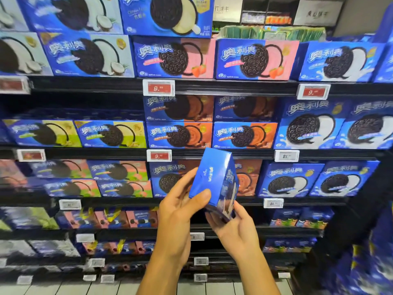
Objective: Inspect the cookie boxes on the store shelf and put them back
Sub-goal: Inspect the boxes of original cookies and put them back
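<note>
A blue cookie box is held upright and edge-on in front of the shelves, its narrow blue side facing me and its printed front turned right. My left hand grips its lower left side, thumb across the near corner and fingers behind. From below, my right hand holds the bottom end with curled fingers. Behind the box, the third shelf carries more chocolate-flavour boxes.
Black shelves are packed with blue cookie boxes in rows: strawberry, chocolate, original, green-yellow. Price tags clip to the shelf edges. Smaller packs fill lower shelves. A blue display stands at right. Tiled floor below.
</note>
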`<state>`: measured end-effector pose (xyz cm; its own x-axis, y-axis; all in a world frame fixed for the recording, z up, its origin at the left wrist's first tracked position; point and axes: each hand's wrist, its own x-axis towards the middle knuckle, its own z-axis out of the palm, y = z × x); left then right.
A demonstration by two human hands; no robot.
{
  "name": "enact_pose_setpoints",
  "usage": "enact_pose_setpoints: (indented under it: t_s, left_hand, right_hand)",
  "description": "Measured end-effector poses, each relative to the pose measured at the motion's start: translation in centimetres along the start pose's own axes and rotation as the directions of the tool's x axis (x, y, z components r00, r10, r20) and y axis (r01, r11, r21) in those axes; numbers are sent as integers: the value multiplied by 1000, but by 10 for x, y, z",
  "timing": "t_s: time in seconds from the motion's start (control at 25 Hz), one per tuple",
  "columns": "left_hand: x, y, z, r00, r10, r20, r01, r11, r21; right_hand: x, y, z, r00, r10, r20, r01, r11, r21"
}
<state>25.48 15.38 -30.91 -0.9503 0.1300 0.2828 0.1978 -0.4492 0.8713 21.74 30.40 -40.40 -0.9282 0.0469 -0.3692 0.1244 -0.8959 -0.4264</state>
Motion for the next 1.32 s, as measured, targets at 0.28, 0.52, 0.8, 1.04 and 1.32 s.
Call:
enact_pose_setpoints:
  t_s: [0.28, 0.52, 0.8, 1.04, 1.32]
  left_hand:
    - [-9, 6, -17, 998, 7, -63, -10, 999, -39]
    - [-6, 4, -35, 996, 6, -85, -27, 969, -244]
    - [0, -1, -48, 996, -33, -86, -2, 924, -381]
    - [14, -9, -53, 997, -54, -62, 24, 909, -417]
    - [49, -35, -56, 972, -232, -35, 173, 813, -556]
  right_hand:
    - [-12, 22, 9, 998, -58, -16, 59, 994, 97]
    - [-15, 9, 5, 994, -107, -13, 107, 975, 196]
    - [-41, -14, 19, 950, -256, 177, 207, 944, 256]
    - [-57, -34, 30, 914, -282, 291, 221, 949, 226]
    - [-81, -46, 46, 820, -370, 437, 431, 901, -46]
